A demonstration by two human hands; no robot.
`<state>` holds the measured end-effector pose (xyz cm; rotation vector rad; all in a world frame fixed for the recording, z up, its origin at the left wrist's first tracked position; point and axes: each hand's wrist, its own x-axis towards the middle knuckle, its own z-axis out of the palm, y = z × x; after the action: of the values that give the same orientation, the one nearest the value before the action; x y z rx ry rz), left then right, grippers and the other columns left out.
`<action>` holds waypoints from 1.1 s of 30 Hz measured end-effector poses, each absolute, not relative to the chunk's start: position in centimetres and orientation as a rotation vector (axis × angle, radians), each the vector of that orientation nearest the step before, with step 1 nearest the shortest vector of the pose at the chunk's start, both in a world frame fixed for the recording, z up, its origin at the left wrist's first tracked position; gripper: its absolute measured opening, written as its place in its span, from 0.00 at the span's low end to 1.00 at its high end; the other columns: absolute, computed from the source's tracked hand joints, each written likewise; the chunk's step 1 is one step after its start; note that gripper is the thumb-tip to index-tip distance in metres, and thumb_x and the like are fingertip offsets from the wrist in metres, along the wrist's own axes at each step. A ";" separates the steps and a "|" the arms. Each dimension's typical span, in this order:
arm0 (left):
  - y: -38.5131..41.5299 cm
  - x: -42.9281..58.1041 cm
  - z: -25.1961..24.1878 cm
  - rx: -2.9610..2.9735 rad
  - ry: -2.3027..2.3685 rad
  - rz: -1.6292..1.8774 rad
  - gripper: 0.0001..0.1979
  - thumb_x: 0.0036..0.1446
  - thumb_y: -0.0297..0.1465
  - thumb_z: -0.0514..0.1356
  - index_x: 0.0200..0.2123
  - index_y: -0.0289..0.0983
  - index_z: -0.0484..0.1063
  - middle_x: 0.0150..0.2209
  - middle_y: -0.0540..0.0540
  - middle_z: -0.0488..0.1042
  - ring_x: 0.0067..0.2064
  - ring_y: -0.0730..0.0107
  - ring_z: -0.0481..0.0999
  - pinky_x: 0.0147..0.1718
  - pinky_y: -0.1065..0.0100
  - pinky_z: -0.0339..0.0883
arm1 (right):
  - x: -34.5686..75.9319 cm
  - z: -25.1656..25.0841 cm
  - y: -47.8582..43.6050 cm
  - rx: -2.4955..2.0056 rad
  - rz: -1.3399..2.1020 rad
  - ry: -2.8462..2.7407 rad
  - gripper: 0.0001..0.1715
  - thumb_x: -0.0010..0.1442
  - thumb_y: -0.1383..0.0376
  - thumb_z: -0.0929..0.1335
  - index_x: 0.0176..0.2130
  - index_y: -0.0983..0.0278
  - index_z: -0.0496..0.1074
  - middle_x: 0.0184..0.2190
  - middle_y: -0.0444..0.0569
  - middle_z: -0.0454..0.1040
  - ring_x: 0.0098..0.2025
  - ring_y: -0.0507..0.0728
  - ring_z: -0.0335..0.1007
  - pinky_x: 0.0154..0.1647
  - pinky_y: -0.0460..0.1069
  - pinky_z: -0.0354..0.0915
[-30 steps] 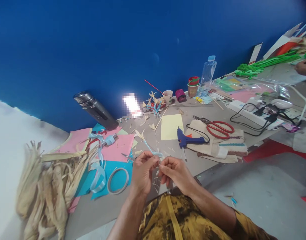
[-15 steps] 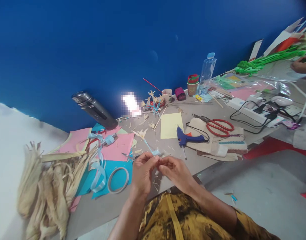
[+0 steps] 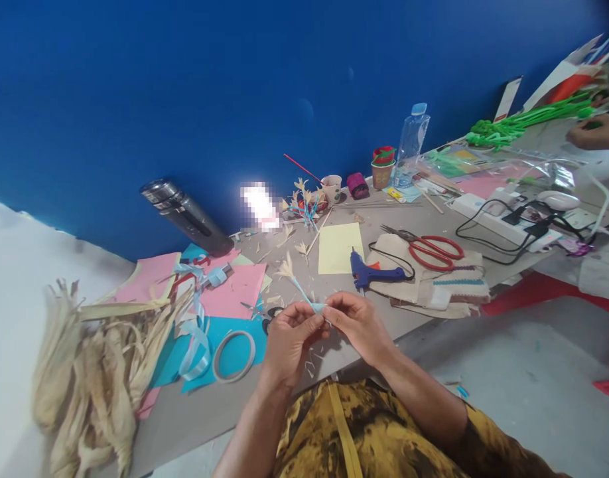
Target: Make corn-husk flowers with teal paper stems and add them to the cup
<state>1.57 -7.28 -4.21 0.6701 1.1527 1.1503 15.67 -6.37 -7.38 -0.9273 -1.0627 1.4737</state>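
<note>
My left hand [image 3: 290,342] and my right hand [image 3: 358,324] meet over the near edge of the grey table [image 3: 200,411]. Both pinch the lower end of a thin stem wrapped in light-blue ribbon [image 3: 304,296]. A small cream husk flower [image 3: 285,268] tops that stem and points up and to the left. Fingers of both hands are closed on the stem. A roll of clear tape [image 3: 233,356] lies on blue paper [image 3: 219,332] just left of my left hand.
Dried corn husks [image 3: 93,372] pile at the left. Pink paper [image 3: 232,292], a dark flask [image 3: 188,216], a yellow sheet [image 3: 339,249], a blue glue gun [image 3: 371,273], red scissors [image 3: 431,247], a water bottle [image 3: 411,146] and a power strip [image 3: 503,226] lie about. Another person's hand [image 3: 593,133] reaches in at far right.
My hands have risen slightly and shifted right with the stem, and the flower now tilts more upright. The other person's hand at far right has moved toward the green stems.
</note>
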 end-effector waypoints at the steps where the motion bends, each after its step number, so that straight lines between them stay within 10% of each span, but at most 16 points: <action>1: -7.3 1.6 -4.2 0.645 1.143 1.171 0.19 0.35 0.30 0.78 0.29 0.34 0.73 0.23 0.50 0.77 0.27 0.70 0.77 0.29 0.68 0.73 | 15.6 -7.3 -6.6 -0.941 1.443 -1.081 0.17 0.56 0.53 0.74 0.32 0.64 0.75 0.23 0.44 0.73 0.24 0.52 0.66 0.27 0.47 0.63; 13: -7.2 2.4 -5.8 0.532 0.994 1.291 0.15 0.38 0.31 0.77 0.32 0.37 0.80 0.29 0.50 0.81 0.37 0.69 0.79 0.43 0.67 0.71 | 14.1 -7.6 -7.9 -1.104 1.070 -1.174 0.11 0.61 0.57 0.69 0.32 0.61 0.73 0.29 0.46 0.72 0.29 0.54 0.65 0.27 0.47 0.60; 33: -7.3 1.6 -5.0 0.577 1.106 1.410 0.13 0.43 0.33 0.74 0.24 0.36 0.73 0.25 0.54 0.71 0.28 0.77 0.69 0.30 0.73 0.66 | 13.4 -8.8 -8.1 -1.014 1.323 -1.058 0.22 0.59 0.50 0.71 0.45 0.62 0.68 0.29 0.44 0.71 0.25 0.50 0.64 0.24 0.45 0.60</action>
<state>1.58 -7.26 -5.05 0.5768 1.1059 1.4098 13.38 -8.07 -8.85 -1.0145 -1.0583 1.3226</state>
